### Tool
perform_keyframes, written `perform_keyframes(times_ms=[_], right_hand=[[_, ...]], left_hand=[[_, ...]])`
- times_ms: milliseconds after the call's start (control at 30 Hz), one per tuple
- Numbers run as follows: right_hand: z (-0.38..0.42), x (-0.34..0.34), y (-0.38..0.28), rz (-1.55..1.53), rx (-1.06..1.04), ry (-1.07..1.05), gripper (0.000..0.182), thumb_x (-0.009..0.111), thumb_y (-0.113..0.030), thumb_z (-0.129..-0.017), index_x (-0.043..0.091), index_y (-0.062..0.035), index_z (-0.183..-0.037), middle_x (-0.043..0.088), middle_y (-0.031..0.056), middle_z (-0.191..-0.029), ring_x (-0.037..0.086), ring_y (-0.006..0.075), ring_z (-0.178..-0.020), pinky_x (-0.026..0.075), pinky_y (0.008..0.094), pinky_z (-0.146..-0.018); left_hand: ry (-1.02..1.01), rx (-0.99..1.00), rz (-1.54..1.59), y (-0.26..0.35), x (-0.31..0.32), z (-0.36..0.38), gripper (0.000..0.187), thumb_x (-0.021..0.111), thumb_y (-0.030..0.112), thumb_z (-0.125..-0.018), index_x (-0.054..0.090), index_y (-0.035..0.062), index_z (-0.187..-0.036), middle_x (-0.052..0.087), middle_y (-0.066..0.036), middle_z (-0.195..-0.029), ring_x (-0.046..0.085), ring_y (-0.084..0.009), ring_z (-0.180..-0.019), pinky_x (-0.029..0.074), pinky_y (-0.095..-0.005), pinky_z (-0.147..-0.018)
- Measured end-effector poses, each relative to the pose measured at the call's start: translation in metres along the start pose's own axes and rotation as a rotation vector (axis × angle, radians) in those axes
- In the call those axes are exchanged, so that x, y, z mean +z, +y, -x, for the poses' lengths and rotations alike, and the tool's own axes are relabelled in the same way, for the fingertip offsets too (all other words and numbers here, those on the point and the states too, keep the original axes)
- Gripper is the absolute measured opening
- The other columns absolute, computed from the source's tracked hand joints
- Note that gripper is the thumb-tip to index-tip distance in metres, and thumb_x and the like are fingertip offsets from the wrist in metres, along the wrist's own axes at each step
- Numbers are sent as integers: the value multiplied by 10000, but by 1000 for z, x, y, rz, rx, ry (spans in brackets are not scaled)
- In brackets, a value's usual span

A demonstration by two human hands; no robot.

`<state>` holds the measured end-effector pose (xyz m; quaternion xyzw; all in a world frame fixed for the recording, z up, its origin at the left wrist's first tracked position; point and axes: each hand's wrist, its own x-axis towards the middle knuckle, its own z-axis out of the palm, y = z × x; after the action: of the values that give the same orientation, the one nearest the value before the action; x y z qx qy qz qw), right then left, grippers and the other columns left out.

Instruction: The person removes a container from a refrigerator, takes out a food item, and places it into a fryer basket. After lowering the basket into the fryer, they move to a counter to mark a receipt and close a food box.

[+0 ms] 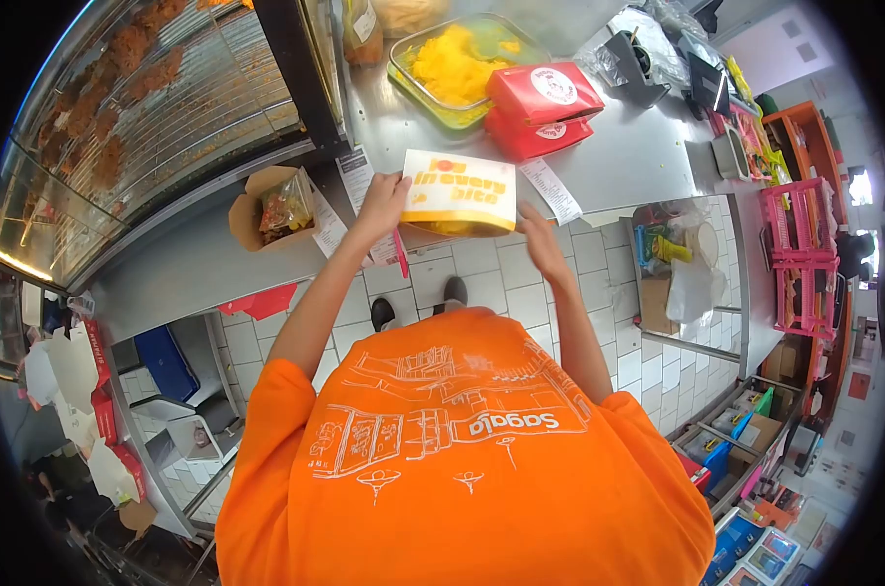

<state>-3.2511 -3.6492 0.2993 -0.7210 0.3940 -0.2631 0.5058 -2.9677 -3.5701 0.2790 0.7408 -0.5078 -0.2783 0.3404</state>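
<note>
My left hand point(381, 207) grips the left edge of a white and yellow printed box point(460, 186) at the counter's front edge. Yellow food shows at the box's near opening. Close beside the box's right edge is my right hand point(540, 237), its fingers apart and holding nothing visible. Paper receipts lie on both sides, one on the right point(552, 188) and one on the left point(354, 174). A brown carton point(251, 210) with wrapped food stands open further left. Behind the box are two stacked red boxes point(569, 90) and a glass dish point(396, 73) of yellow food.
A heated glass cabinet point(81, 210) with fried pieces stands at the left. Dark containers point(633, 73) and plastic bags are at the back right. Pink crates point(803, 220) stand at the far right. A shelf point(684, 337) holding bags is below the counter.
</note>
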Motion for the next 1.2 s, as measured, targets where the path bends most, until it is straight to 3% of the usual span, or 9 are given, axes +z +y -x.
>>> perform_keyframes(times_ms=[133,200,333,433,500,867,1067,1133,1200], right_hand=[[-11,-10,-14,-346,327,-49,490,424,-297,-952,489,29,-1313,465,242,-1363,415,411,-1258,318,450,-1062],[-20,3,10,369,7,-96,534,460,-371,-961,482,16,-1328,465,254,-1356,404,403,-1271,307,448,-1074],[-36,-3,10,441,-16,-67,562,567,-380,-916,483,-30,-1347,450,238,-1378,403,390,-1275,313,452,-1074],[-44,-10,-46,536,-358,21,660,698,-376,-828,465,-109,-1384,403,209,-1432,376,387,-1307,311,451,-1090],[-44,-8,-60,770,-485,-245,784,769,-392,-744,438,-148,-1410,366,170,-1471,346,373,-1341,308,441,-1109],[-58,-16,-47,850,-548,-374,822,724,-455,-758,367,-212,-1457,389,129,-1465,339,340,-1347,262,471,-1131],[-60,-13,-45,877,-558,-347,689,666,-389,-827,391,-259,-1445,408,111,-1454,374,331,-1317,276,472,-1116],[-59,-12,-49,856,-551,-338,650,695,-187,-811,449,-221,-1412,435,133,-1427,377,333,-1313,270,447,-1135],[-62,-11,-40,934,-598,-318,645,671,-239,-831,425,-239,-1427,429,119,-1435,389,319,-1305,290,446,-1117]], left_hand=[[193,102,-268,16,19,20,430,461,167,-972,421,-28,-1353,495,-194,-1232,463,-348,-1130,397,-415,-962],[230,218,-324,29,11,18,462,472,199,-965,404,2,-1377,469,-191,-1279,437,-351,-1181,366,-432,-1003],[113,713,-667,46,-19,4,656,498,450,-929,351,63,-1438,348,-196,-1444,305,-360,-1357,246,-500,-1119],[-112,770,-742,40,-26,-10,795,498,610,-866,332,107,-1458,286,-231,-1483,224,-394,-1401,159,-515,-1155],[-134,807,-704,38,-26,-18,837,516,637,-840,324,115,-1465,286,-257,-1475,250,-428,-1379,176,-519,-1149],[-362,826,-876,48,-33,-26,855,585,536,-850,227,112,-1501,282,-257,-1487,269,-484,-1361,246,-542,-1121],[-380,854,-610,39,-34,-30,800,595,475,-865,256,104,-1488,297,-245,-1485,279,-454,-1369,243,-558,-1120],[-317,845,-694,39,-33,-27,796,603,462,-862,264,96,-1483,306,-244,-1481,288,-450,-1365,261,-555,-1113],[-254,841,-773,44,-33,-28,792,611,449,-860,272,87,-1478,315,-242,-1476,297,-446,-1362,279,-551,-1106]])
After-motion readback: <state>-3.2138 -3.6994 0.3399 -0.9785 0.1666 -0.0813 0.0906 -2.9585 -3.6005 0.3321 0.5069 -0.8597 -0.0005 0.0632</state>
